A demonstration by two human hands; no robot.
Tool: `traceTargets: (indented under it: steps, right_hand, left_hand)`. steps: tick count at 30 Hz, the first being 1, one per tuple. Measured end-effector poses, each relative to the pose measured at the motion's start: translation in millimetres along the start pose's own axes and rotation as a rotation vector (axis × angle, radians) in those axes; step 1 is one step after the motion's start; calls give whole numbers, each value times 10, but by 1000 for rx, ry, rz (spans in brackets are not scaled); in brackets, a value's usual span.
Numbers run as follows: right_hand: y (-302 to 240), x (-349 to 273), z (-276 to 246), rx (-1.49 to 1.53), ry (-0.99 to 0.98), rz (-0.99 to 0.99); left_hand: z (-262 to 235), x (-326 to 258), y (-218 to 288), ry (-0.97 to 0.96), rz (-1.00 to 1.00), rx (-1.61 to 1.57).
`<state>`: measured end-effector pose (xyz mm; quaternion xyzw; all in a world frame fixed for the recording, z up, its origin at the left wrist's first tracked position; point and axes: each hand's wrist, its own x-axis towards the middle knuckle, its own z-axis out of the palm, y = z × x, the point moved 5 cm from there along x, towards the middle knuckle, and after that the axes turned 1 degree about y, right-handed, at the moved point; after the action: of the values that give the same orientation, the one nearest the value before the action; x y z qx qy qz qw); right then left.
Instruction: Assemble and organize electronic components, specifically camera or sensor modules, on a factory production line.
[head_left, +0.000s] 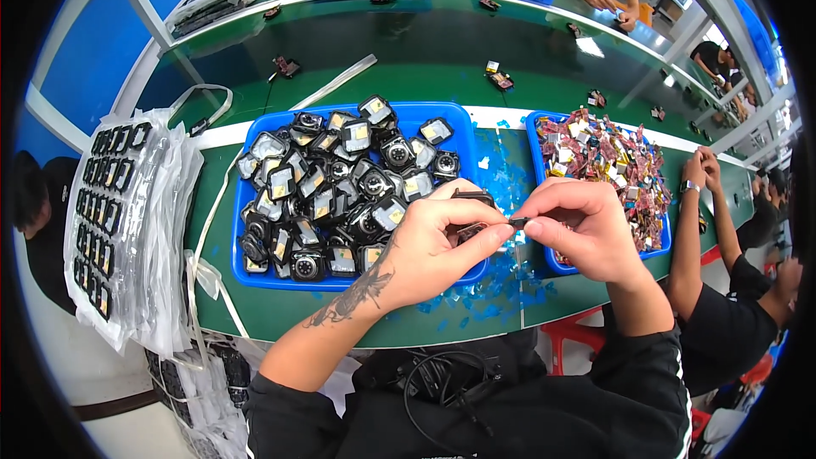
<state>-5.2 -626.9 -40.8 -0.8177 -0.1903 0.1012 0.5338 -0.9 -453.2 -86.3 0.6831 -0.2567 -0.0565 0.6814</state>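
My left hand (429,246) grips a small black camera module (473,200) over the near right corner of a blue tray (459,123) heaped with several similar black modules. My right hand (578,225) pinches a tiny dark part (518,222) at the module's side, fingertips meeting those of the left hand. Both hands hover just above the green table (408,59). Most of the held module is hidden by my fingers.
A second blue tray (537,123) of small red and white parts sits to the right. Blue film scraps (497,293) litter the near table edge. Stacked plastic trays in bags (119,204) stand at left. A person's arms (705,229) rest at right; others work across the table.
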Motion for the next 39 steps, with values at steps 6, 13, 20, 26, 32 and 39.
traceTargets:
  steps: [6,13,20,26,32,39]
  right_hand:
    - [217,-35,85,403,76,25]
    - [329,-19,187,441,33,250]
    - [313,-111,249,-440,196,-124]
    - [408,-97,450,-661,92,-209]
    - [508,-85,467,-706,121,-136]
    - [121,-121,268,-461,131,-338]
  left_hand:
    - [20,-12,3,29,-88,-37]
    - [-49,2,-83,139,-60,-1]
    - [-211,65,-177,290,-59,-58]
    - [-222,58,-191,319,-5,-39]
    - [-187,45,-142,278,-46,97]
    - [-13,-16,81,-2,154,541]
